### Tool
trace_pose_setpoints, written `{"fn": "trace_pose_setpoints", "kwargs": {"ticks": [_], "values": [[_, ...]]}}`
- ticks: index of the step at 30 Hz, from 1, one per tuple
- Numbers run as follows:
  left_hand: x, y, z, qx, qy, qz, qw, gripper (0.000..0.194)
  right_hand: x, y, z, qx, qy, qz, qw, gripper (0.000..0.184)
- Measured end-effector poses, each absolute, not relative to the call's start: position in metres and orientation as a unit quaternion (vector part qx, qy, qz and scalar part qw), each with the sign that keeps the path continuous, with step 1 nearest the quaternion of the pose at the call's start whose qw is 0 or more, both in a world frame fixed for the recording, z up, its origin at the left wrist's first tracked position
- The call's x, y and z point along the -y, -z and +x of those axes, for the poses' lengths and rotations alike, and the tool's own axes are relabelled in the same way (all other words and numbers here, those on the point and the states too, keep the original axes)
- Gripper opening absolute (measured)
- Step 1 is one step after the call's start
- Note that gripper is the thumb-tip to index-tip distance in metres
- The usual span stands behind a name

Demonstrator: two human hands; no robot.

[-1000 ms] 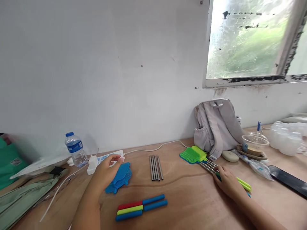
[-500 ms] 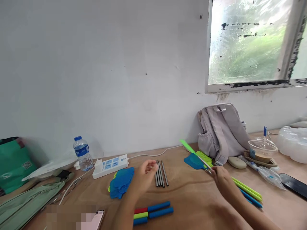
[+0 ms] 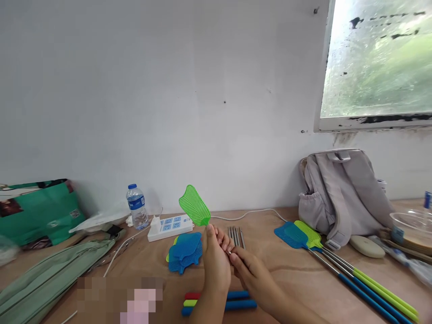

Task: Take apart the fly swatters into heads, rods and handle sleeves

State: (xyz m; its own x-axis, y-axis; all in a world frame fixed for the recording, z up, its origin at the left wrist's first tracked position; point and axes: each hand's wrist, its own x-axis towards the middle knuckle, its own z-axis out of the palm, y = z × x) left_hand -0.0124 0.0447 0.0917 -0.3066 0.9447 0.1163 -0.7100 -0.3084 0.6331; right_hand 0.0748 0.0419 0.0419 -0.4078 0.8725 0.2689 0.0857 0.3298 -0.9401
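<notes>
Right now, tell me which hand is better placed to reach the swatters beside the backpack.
Probably the right hand: it sits on the side of those swatters, while the left hand grips the raised green swatter head.

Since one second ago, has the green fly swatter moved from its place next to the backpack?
Yes. The green fly swatter has moved left, away from the backpack. Both hands, left hand and right hand, now hold it up near the power strip.

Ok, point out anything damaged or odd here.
The window frame has peeling paint with dark patches, and stains on the wall below it. On the table, nothing looks spilled or broken; both hands hold a green swatter.
</notes>
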Motion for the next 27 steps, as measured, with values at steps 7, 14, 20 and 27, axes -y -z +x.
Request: {"fn": "trace_pose_setpoints", "kwargs": {"ticks": [7, 14, 20, 27], "values": [[-0.042, -0.098, -0.016, -0.253, -0.763, 0.203, 0.559, 0.043, -0.029, -0.063, 0.082, 0.463, -0.783, -0.320, 0.264, 0.035], [-0.035, -0.094, -0.001, -0.249, -0.750, 0.180, 0.585, 0.042, -0.026, -0.065, 0.106, 0.374, -0.871, -0.253, 0.192, 0.031], [-0.021, -0.101, 0.008, -0.254, -0.727, 0.205, 0.604, 0.044, -0.012, -0.062, 0.107, 0.360, -0.903, -0.137, 0.188, 0.035], [-0.021, -0.101, 0.006, -0.247, -0.723, 0.221, 0.606, 0.045, -0.010, -0.059, 0.113, 0.378, -0.895, -0.144, 0.187, 0.036]]}}
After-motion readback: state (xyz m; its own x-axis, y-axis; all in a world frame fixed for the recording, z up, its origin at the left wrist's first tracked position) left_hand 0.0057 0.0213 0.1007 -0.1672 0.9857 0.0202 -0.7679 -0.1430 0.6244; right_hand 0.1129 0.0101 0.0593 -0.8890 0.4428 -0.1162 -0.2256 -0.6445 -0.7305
